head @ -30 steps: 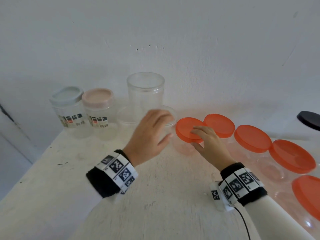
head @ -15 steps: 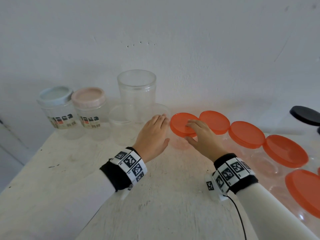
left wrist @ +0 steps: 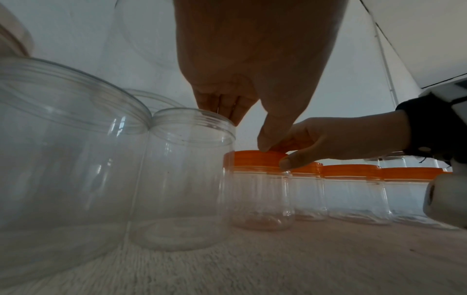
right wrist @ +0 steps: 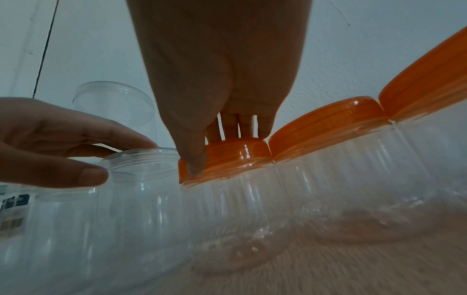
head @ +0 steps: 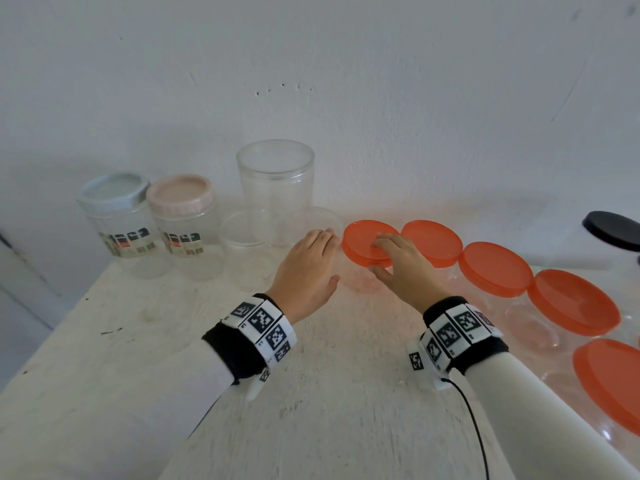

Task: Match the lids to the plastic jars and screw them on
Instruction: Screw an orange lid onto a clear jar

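Both arms in white long sleeves (head: 540, 403), lower half of the head view. Each wrist has a black cuff (head: 239, 351) under a white band of square black-and-white tracking markers (head: 266, 327); right-wrist band (head: 457, 327) matches. Small white housing under the right wrist (head: 429, 372), one marker on its side, thin black cable (head: 479, 441) running off the bottom edge. Similar white piece under the left wrist (head: 256, 384). Left hand (head: 304, 275) and right hand (head: 401, 268) bare.

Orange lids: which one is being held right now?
The leftmost orange lid, at the row's end beside the open clear jars. The right hand grips it, thumb on the rim; the other orange lids are untouched.
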`<state>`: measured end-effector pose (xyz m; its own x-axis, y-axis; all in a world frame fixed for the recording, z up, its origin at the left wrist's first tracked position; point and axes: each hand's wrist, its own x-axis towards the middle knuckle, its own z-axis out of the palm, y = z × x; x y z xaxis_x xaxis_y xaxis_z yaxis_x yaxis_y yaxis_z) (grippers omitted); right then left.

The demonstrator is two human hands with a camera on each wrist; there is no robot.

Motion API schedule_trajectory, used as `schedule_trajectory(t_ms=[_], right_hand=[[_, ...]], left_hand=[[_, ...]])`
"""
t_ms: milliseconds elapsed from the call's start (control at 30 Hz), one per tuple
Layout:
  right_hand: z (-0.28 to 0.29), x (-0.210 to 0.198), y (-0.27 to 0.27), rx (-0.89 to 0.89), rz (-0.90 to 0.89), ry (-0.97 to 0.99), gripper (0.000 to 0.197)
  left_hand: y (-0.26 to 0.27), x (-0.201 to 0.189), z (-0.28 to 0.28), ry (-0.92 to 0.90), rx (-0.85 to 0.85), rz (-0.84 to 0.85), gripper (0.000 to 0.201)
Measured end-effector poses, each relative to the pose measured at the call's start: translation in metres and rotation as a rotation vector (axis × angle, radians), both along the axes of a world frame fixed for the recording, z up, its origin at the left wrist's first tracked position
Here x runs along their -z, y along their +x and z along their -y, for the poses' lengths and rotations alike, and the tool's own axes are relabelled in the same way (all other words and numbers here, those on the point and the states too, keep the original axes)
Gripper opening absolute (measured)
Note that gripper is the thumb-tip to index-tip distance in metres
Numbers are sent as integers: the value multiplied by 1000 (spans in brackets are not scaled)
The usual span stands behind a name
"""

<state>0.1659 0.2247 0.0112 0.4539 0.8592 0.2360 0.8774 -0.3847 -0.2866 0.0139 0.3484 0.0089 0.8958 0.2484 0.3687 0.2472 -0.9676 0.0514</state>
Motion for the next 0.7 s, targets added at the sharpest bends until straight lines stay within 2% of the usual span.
schedule_trajectory(t_ms=[133,233,333,433,533,700], right_hand=[[9,-4,-4,10,-2,-32,54],[31,-9,-14,43,0,8,54],[65,-13,-26,83,20,48,46],[107,-19,-33,157,28,129,37],[154,-25,-32,228,42,192,32],[236,-32,-23,380,75,209,28]], left_hand=[[0,-3,1,-35,19,-9,64],[-3,-11,5,-77,37,10,60],[-4,-14,25,-29,205,146,48],[0,-12,59,-128,371,241,45],[12,-3,95,-238,475,224,46],[44,10,158,-259,620,144,44]])
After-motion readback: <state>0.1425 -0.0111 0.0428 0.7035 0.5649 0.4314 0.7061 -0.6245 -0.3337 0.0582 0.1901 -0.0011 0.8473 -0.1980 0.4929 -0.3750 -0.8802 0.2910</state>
